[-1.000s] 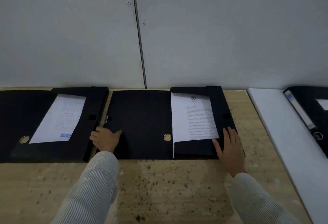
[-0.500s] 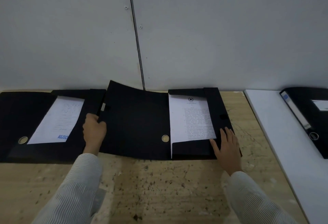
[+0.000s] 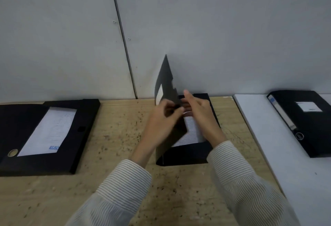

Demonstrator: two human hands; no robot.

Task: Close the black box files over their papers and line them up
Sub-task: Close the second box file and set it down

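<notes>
The middle black box file [image 3: 188, 154] lies on the wooden table with printed paper [image 3: 191, 132] in its tray. Its cover [image 3: 166, 80] stands nearly upright above the tray, a little blurred. My left hand [image 3: 161, 116] grips the cover's free edge. My right hand [image 3: 198, 113] hovers over the tray's right side with fingers spread, close to the cover's edge. At the left a second black box file [image 3: 78, 136] lies flat and open, with its paper [image 3: 50, 130] showing.
A closed black lever-arch file [image 3: 308, 125] lies on a white board [image 3: 265, 136] at the right. The grey wall [image 3: 215, 28] stands right behind the files. Speckled wooden tabletop [image 3: 118, 132] shows between the two open files and in front of them.
My left hand has swung the middle file's cover up from flat on the table to nearly upright. My right hand has lifted from the tray's front corner towards the cover's edge.
</notes>
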